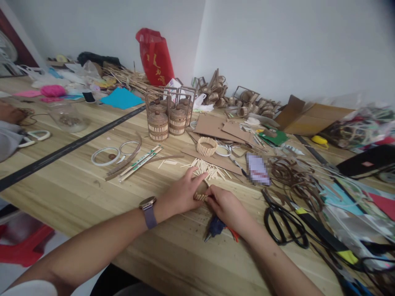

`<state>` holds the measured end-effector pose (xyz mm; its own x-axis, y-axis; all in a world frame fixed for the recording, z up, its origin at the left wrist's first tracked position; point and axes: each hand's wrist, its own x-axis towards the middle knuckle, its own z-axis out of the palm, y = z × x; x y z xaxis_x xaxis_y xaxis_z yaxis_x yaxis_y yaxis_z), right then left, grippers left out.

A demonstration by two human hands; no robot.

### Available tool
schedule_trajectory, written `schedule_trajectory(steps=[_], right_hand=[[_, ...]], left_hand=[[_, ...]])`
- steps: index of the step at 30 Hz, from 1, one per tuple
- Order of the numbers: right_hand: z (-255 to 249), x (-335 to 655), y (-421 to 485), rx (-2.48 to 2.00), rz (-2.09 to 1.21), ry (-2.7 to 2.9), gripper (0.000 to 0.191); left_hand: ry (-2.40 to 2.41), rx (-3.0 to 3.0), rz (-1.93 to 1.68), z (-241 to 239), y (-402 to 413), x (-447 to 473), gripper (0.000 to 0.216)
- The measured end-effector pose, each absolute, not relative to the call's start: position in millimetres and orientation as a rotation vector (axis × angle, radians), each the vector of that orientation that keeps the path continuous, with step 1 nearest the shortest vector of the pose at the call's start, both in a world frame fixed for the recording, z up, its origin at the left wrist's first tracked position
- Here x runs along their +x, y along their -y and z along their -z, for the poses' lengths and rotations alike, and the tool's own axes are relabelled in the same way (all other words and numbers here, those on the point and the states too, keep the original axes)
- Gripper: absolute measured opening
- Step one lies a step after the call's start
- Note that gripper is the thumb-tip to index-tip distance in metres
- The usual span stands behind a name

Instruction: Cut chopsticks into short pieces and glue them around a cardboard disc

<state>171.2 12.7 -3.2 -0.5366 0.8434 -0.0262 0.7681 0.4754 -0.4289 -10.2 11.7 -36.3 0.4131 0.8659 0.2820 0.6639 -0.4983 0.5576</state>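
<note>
Between my hands is a small ring edged with short wooden sticks [201, 197], partly covered by the fingers. My left hand [182, 192], with a watch on its wrist, grips its left side, thumb and forefinger reaching over the top. The fingertips of my right hand [224, 204] pinch the ring's right edge. Just beyond lies a loose pile of short sticks [212, 170]. A finished stick ring [206, 147] stands behind that pile. Under my right wrist is a blue glue gun [215, 227], its nozzle toward the lower left.
Black scissors [284, 224] and a utility knife [327, 234] lie to the right, near coiled brown strips [293, 176]. Small lidded baskets [159, 125] stand behind, with white rings [105, 156] and packaged chopsticks [140, 163] at left. A co-worker's hand [10, 113] shows far left.
</note>
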Motion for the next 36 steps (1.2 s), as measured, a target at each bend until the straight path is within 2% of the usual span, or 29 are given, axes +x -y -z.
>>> schedule_trajectory(steps=[18, 21, 24, 27, 32, 36], right_hand=[[-0.4, 170.8, -12.7, -1.377, -0.701, 2.491, 0.008], [-7.7, 174.9, -14.8, -1.387, -0.684, 2.472, 0.014], [-18.1, 188.8, -16.5, -1.439, -0.612, 2.485, 0.001], [-27.1, 211.9, -15.0, -1.525, -0.662, 2.585, 0.017], [-28.0, 244.8, -6.0, -1.561, -0.946, 2.662, 0.017], [-21.9, 249.1, 1.2, -1.672, -0.967, 2.608, 0.023]], left_hand=[[-1.265, 2.282, -0.796, 38.3, -14.3, -11.3, 0.083], [-1.251, 2.294, -0.764, 35.7, -14.8, -13.7, 0.086], [-1.228, 2.296, -0.711, 31.0, -15.5, -17.3, 0.089], [-1.192, 2.279, -0.679, 28.6, -18.1, -21.1, 0.092], [-1.15, 2.275, -0.704, 32.7, -23.9, -24.3, 0.098], [-1.232, 2.257, -0.751, 33.2, -21.8, -21.9, 0.102]])
